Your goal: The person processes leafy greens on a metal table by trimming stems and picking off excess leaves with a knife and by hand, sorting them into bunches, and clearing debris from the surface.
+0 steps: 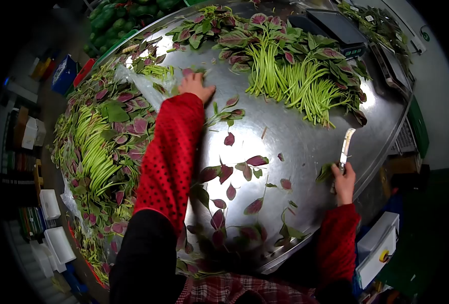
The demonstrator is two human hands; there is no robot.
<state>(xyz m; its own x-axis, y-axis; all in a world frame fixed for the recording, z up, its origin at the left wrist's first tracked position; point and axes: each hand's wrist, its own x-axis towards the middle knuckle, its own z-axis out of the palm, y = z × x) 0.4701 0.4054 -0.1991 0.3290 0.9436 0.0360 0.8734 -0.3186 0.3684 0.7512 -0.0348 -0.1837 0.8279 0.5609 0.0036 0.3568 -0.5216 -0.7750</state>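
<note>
My left hand (pixel 196 87) reaches out over the metal table, palm down, thumb held away from the fingers. Its fingertips touch or hover by a few purple-green leaves (pixel 188 72), beside a clear plastic bag (pixel 143 86). My right hand (pixel 344 183) is wrapped round the handle of a knife (pixel 346 144), whose pale blade points away from me. A green leaf (pixel 324 173) lies just left of that hand. Ahead are bunches of red amaranth (pixel 290 71), green stems towards me. A larger heap of amaranth (pixel 95 152) covers the left side.
Loose leaves (pixel 254 206) and stem bits are scattered over the steel table (pixel 295 152). A scale (pixel 336 28) stands at the far right, near more greens (pixel 379 25). Green produce (pixel 118 25) fills crates beyond the far left edge. White boxes (pixel 379 248) stand below the right edge.
</note>
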